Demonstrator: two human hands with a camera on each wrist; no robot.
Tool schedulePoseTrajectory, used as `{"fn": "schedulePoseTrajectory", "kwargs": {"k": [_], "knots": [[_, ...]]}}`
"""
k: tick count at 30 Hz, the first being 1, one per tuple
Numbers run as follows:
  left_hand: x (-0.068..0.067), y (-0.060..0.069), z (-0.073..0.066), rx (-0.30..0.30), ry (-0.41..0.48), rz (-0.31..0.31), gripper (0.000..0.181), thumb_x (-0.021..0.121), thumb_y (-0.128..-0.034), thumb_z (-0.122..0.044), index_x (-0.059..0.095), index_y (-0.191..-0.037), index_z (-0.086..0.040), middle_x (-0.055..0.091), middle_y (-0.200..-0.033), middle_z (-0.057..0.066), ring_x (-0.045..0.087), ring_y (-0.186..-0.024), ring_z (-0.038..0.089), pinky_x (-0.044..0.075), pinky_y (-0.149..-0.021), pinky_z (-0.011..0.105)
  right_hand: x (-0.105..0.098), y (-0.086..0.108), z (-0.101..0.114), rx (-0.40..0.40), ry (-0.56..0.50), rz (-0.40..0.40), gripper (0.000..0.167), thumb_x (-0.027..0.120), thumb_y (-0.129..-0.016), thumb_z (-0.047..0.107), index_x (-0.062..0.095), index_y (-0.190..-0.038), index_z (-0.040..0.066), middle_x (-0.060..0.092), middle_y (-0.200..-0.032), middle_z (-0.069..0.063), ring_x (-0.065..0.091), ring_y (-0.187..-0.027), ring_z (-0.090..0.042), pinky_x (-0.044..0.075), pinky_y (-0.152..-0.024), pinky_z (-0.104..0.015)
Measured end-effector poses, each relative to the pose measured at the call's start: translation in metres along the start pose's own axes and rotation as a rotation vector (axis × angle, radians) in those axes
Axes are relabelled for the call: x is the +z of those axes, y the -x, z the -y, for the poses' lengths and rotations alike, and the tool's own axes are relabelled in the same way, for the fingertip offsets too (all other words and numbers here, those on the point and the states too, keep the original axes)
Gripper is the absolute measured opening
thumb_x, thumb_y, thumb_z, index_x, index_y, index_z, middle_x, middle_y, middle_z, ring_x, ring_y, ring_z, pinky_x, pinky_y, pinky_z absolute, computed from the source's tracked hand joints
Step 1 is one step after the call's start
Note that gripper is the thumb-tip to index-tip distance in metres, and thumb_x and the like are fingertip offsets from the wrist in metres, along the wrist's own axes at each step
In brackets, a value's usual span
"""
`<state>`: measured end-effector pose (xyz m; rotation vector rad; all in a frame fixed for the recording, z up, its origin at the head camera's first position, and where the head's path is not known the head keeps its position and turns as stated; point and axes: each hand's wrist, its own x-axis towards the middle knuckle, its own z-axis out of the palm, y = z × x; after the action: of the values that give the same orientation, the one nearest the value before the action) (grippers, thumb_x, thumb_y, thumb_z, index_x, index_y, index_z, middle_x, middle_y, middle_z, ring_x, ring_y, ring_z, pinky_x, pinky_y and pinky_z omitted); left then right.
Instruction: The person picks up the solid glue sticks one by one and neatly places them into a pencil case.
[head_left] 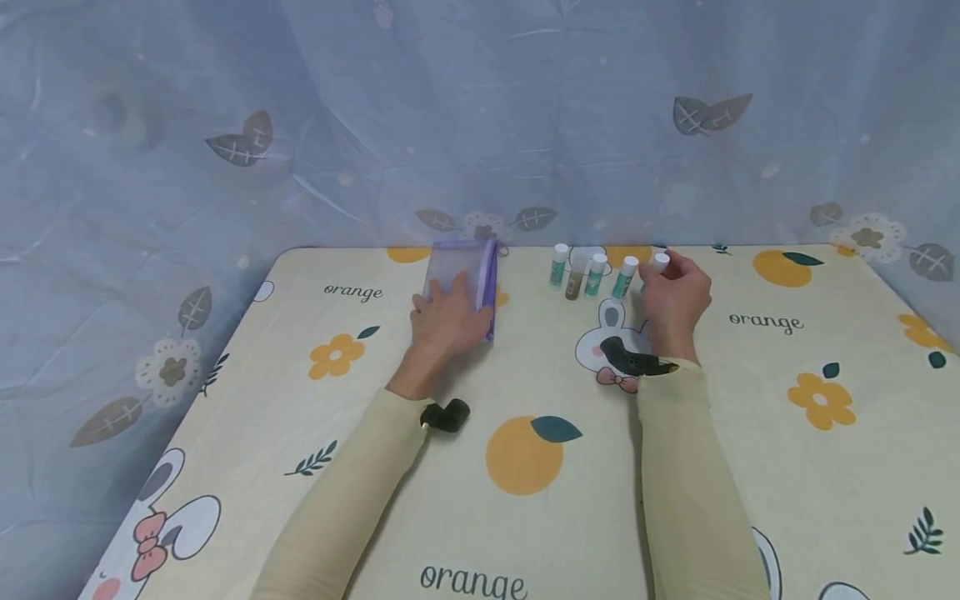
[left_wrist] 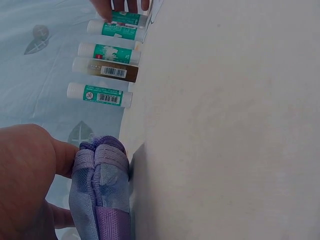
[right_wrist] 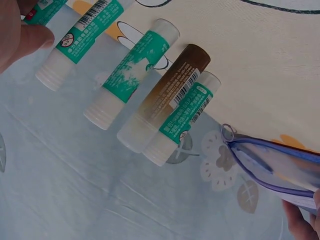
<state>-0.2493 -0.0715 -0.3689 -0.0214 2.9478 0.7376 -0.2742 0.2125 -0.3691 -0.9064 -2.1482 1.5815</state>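
Note:
My left hand (head_left: 448,321) rests with spread fingers on a purple-edged mesh zip pouch (head_left: 489,275) at the back of the table. In the right wrist view the pouch's zip side (right_wrist: 270,182) gapes, with a ring at its end. At the right end of a row of standing glue sticks, my right hand (head_left: 677,292) pinches a green-labelled glue stick (left_wrist: 126,19), partly hidden by the fingers. Left of it stand a green glue stick (head_left: 625,277), another green one (head_left: 596,275), a brown one (head_left: 574,282) and a leftmost green one (head_left: 558,265).
A cream cloth (head_left: 570,533) printed with oranges, flowers and rabbits covers the table. Behind its far edge hangs a pale blue curtain (head_left: 480,125) with leaf prints. The glue sticks stand close to that edge, right of the pouch.

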Motion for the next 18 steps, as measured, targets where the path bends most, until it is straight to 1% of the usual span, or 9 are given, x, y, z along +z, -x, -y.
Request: {"fn": "schedulePoseTrajectory", "kwargs": {"k": [10, 18], "knots": [[-0.0007, -0.0006, 0.0010, 0.010, 0.027, 0.009, 0.080, 0.049, -0.1006, -0.045, 0.021, -0.170, -0.016, 0.020, -0.169, 0.034, 0.026, -0.149, 0.062, 0.026, -0.121, 0.070, 0.0009, 0.0026, -0.0013, 0.027, 0.039, -0.034, 0.045, 0.065, -0.106, 0.027, 0.062, -0.149, 0.017, 0.064, -0.152, -0.006, 0.059, -0.139, -0.020, 0.047, -0.118, -0.032], [-0.0008, -0.0009, 0.0013, 0.012, 0.019, 0.002, 0.079, 0.049, -0.1007, -0.045, 0.023, -0.169, -0.015, 0.024, -0.167, 0.034, 0.031, -0.145, 0.061, 0.029, -0.119, 0.069, 0.0008, 0.0039, -0.0024, 0.034, 0.049, -0.030, 0.045, 0.066, -0.105, 0.026, 0.063, -0.148, 0.015, 0.065, -0.151, -0.008, 0.059, -0.139, -0.022, 0.047, -0.118, -0.034]]}}
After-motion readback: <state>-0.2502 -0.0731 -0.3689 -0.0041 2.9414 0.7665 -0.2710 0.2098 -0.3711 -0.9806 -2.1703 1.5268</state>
